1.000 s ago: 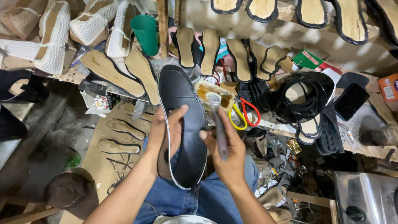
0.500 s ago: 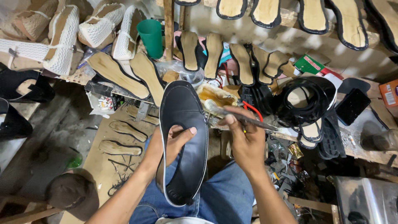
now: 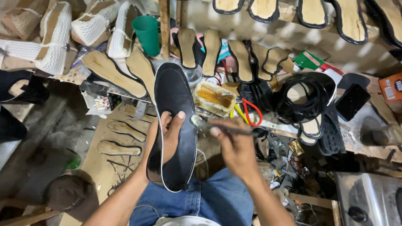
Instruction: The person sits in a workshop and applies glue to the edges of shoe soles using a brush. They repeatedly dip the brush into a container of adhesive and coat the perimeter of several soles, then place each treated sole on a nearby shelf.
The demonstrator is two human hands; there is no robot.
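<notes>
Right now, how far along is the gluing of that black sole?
Done: hard to tell, no wet sheen shows on the black sole. In hand: the left hand steadies it while the right hand holds a brush at its edge beside the open glue tub. Left: tan insoles lie untouched nearby.

Single head cam, worn by the seated person, tilted steeply down over their lap. Close range: forearms enter from the bottom edge, the cluttered surface (image 3: 368,146) spans the upper frame, the floor (image 3: 50,138) fills the left. No second view.
</notes>
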